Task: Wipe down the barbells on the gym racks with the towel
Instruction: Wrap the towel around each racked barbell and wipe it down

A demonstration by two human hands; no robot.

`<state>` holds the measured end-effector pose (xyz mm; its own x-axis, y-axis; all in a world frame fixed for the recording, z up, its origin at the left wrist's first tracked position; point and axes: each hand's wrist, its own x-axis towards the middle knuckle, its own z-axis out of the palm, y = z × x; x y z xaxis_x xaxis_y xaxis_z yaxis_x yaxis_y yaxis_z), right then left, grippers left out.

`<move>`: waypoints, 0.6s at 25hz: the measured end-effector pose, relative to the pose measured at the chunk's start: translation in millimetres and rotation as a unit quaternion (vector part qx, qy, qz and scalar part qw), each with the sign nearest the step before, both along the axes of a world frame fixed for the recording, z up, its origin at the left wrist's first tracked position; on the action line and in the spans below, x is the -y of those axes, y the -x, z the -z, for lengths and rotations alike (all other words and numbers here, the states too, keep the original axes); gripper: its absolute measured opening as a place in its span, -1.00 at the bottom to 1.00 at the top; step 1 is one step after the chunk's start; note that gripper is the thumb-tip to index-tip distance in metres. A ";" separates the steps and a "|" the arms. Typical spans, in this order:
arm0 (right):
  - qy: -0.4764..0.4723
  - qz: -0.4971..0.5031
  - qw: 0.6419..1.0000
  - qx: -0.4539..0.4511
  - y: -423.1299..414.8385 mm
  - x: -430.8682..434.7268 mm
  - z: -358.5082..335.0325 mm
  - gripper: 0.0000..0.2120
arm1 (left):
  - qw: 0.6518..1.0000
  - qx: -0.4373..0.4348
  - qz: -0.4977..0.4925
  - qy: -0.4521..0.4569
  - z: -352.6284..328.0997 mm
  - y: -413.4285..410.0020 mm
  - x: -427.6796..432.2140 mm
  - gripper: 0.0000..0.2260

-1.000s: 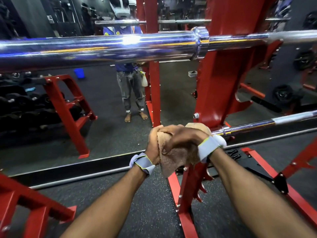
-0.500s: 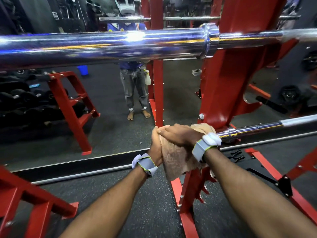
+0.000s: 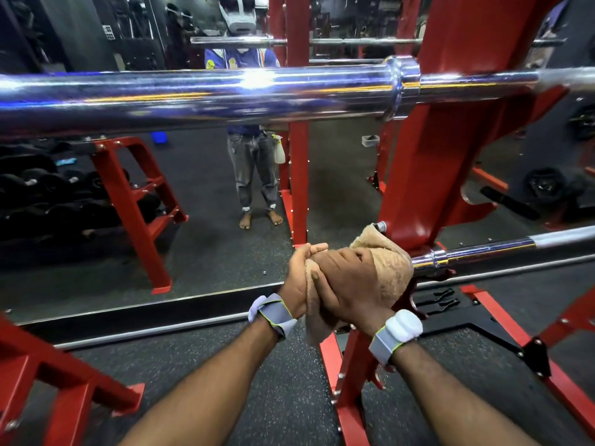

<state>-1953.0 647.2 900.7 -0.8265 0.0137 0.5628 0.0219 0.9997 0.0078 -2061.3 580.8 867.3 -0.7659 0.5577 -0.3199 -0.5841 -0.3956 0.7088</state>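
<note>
Both my arms reach forward and meet in the middle, elbows a little bent. My left hand (image 3: pixel 297 280) is turned thumb up, its fingers curled round the towel (image 3: pixel 391 268) from the left side. My right hand (image 3: pixel 352 284) lies over the cloth with its back towards me, fingers wrapped across and touching the left hand. Both forearms are bare. Each wrist wears a grey strap: the left band (image 3: pixel 273 313) carries a pale unit on its outer side, the right band (image 3: pixel 394 336) a white unit on top.
</note>
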 end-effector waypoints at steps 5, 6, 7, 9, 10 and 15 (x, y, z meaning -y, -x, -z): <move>0.010 -0.029 0.983 0.183 26.8 -38.3 -29.4 -0.46 | 0.999 -0.039 -0.013 0.013 10.7 7.7 -1.4 -0.64; 0.022 -0.025 0.982 0.189 29.7 -40.2 -31.4 -0.47 | 0.999 -0.038 -0.020 0.014 10.8 7.0 -0.9 -0.64; 0.003 -0.017 0.983 0.182 30.1 -38.3 -32.2 -0.54 | 0.999 -0.034 -0.026 0.011 9.6 5.2 -1.1 -0.65; -0.096 -0.005 0.984 0.152 32.0 -25.3 -24.1 -0.73 | 0.999 -0.021 -0.031 -0.001 6.9 5.1 -3.3 -0.66; -0.103 0.002 0.990 0.101 30.2 -15.3 -17.9 -0.78 | 1.000 -0.010 -0.021 -0.014 6.2 5.6 -3.6 -0.66; -0.012 0.005 1.000 0.015 12.1 5.2 -4.8 -0.76 | 0.998 0.005 0.007 -0.062 -3.7 1.2 -1.6 -0.79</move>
<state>-1965.1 642.0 905.6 -0.8433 0.0083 0.5374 0.0307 0.9990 0.0327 -2062.5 582.4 870.9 -0.7549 0.6040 -0.2556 -0.5968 -0.4710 0.6496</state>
